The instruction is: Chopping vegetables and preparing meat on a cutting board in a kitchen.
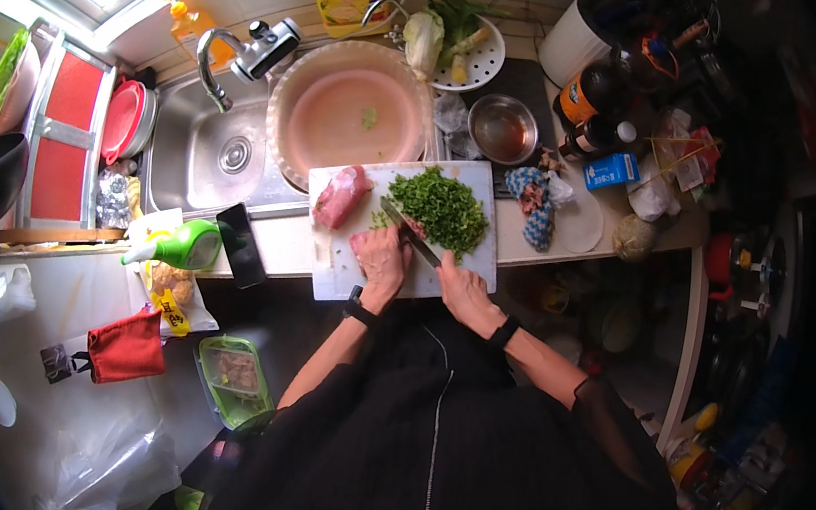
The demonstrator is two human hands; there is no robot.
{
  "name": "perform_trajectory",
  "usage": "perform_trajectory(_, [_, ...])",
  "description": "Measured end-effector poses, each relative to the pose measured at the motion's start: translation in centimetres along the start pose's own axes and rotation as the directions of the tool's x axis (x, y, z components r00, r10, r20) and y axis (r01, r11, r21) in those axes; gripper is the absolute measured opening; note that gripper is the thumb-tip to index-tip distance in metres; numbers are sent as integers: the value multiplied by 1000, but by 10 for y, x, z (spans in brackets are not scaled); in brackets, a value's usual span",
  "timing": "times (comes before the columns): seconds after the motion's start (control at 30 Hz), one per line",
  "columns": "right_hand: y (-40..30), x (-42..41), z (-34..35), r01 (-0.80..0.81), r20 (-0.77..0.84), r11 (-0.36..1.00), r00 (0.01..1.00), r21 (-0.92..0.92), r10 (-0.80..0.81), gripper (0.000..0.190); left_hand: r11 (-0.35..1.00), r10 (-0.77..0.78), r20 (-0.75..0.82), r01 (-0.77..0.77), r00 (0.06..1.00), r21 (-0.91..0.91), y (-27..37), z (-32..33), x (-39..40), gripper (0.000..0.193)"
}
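Observation:
On a white cutting board lies a heap of chopped green herbs at the right and a raw piece of meat at the upper left. My right hand grips the handle of a kitchen knife, whose blade points up and left between the herbs and my other hand. My left hand presses on another piece of raw meat, mostly hidden under its fingers, right beside the blade. A few cut bits of meat lie along the blade's far side, touching the herbs.
Behind the board, a large round basin with water rests partly over the steel sink. A metal bowl and a white colander with vegetables stand behind at the right. A black phone and a green spray bottle lie left of the board.

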State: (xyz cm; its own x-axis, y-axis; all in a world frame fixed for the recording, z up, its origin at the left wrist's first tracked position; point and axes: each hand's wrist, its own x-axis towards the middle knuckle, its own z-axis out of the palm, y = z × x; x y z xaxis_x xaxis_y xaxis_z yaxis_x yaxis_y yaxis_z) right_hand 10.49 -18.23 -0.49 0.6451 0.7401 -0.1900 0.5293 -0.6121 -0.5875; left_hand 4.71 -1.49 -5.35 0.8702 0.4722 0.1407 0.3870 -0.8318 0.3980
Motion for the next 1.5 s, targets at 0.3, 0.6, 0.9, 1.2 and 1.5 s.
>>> perform_trajectory(0.3, [8, -18, -14, -41, -5, 999, 999, 27, 41, 18, 997, -32, -41, 28, 999, -76, -2, 2, 4, 24])
perform_trajectory(0.6, [5, -26, -26, -52, -88, 998, 995, 44, 56, 15, 979, 46, -91, -63, 995, -193, -1, -16, -1, 20])
perform_trajectory(0.9, [5, -25, -23, 14, -49, 998, 999, -57, -17, 15, 986, 34, -80, -46, 996, -159, -6, -10, 2, 10])
perform_trajectory(1.2, [2, -25, -30, 29, -73, 999, 997, -45, -32, 15, 978, -11, -70, -4, 998, -207, -7, -18, 3, 13])
perform_trajectory(1.5, [8, -11, -6, 69, -18, 997, 997, -38, -70, 16, 989, 87, -21, -89, 996, -121, -9, -6, 3, 20])
